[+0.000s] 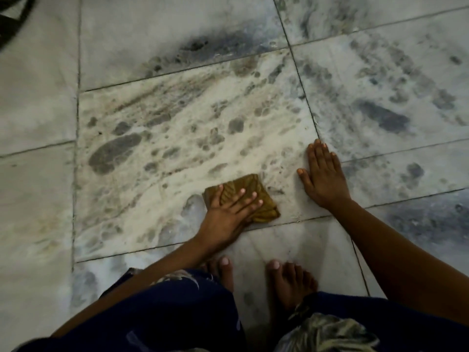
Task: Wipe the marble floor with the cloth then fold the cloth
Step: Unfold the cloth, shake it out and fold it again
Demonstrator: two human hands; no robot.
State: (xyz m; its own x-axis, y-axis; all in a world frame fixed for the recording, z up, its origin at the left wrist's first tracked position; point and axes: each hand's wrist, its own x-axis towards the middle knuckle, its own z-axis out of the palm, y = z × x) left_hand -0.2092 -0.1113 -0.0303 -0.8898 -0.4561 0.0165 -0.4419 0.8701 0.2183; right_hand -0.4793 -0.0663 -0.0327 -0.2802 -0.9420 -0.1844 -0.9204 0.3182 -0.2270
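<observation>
Cloth (256,199): olive-brown, folded into a rough square, long axis running near-right to far-left, flat on the marble floor (177,128) just ahead of your bare feet (291,283). Your left hand (228,212) presses it with straight fingers. Your right hand (323,176) lies flat, fingers extended, on grey-veined, jointed slabs just right.

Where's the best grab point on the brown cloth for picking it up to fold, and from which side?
Probably the far right corner of the cloth. It lies flat on the marble floor, and the left hand presses its near left part with straight fingers, so only the far right edges are bare. The right hand, flat on the floor beside it, could come in from the right and pinch that corner.
</observation>
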